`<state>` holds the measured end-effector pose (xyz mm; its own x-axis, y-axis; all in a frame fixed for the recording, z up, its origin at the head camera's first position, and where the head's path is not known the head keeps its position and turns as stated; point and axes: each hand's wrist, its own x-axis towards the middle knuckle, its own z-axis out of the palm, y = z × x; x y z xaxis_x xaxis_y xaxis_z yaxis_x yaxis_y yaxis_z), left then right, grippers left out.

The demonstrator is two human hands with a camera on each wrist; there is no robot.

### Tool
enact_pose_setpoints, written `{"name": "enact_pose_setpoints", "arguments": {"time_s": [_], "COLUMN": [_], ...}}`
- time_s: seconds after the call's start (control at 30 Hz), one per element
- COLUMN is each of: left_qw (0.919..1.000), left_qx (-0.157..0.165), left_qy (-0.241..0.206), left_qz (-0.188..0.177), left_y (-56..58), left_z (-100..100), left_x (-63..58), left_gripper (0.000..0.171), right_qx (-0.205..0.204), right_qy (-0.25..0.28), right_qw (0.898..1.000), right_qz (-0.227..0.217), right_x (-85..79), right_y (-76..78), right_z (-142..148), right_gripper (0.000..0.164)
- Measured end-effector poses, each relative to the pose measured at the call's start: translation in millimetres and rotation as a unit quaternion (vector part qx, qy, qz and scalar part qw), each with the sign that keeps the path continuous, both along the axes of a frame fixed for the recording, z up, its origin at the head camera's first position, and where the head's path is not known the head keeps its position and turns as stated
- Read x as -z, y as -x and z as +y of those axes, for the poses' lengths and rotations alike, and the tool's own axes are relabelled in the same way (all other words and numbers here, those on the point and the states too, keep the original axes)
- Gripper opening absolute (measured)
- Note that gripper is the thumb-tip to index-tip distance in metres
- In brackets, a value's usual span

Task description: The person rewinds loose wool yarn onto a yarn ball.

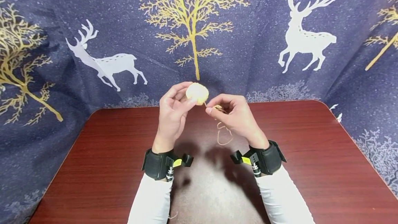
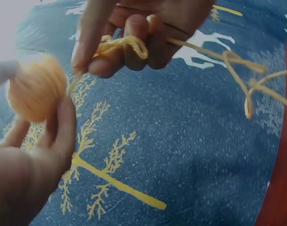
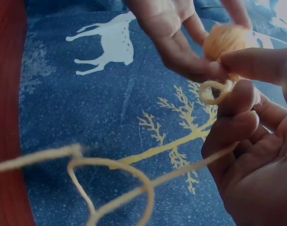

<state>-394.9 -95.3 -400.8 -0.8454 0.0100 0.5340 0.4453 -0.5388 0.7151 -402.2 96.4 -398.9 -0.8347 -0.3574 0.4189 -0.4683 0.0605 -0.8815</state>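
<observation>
A small pale-yellow ball of yarn [image 1: 197, 92] is held up over the far side of the table by my left hand [image 1: 172, 113], its thumb and fingers round the sides. In the left wrist view the ball [image 2: 37, 88] shows its wound strands. My right hand [image 1: 234, 115], just to the right, pinches the yarn strand [image 1: 205, 104] close to the ball between thumb and forefinger. More yarn is gathered in small loops [image 2: 120, 46] within its curled fingers. A loose tail [image 1: 224, 142] dangles below that hand in a loop.
A reddish-brown table [image 1: 109, 155] lies beneath both hands. Behind it hangs a dark blue cloth [image 1: 242, 61] printed with white deer and golden trees. A short bit of yarn [image 1: 173, 215] lies by the left sleeve at the near edge of view.
</observation>
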Motion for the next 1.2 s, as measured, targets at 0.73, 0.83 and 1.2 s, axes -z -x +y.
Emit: {"name": "enact_pose_setpoints", "arguments": {"time_s": [0.73,0.83,1.2], "left_qw": [0.9527,0.9456,0.9476], "left_qx": [-0.075,-0.023,0.144], "left_qy": [0.284,0.317,0.285], "left_qz": [-0.079,-0.070,0.007], "left_y": [2.7,1.0,-3.5], "left_z": [0,-3,-7], "left_x": [5.0,4.2,0.7], "left_gripper": [0.042,0.040,0.044], "right_qx": [0.018,0.019,0.021], "right_qy": [0.006,0.040,0.086], "right_qw": [0.999,0.998,0.996], "right_qz": [0.045,0.049,0.018], "right_x": [-7.2,-7.2,-8.0], "right_y": [-2.4,-0.2,2.5], "right_z": [7,11,17], "right_gripper": [0.008,0.009,0.010]}}
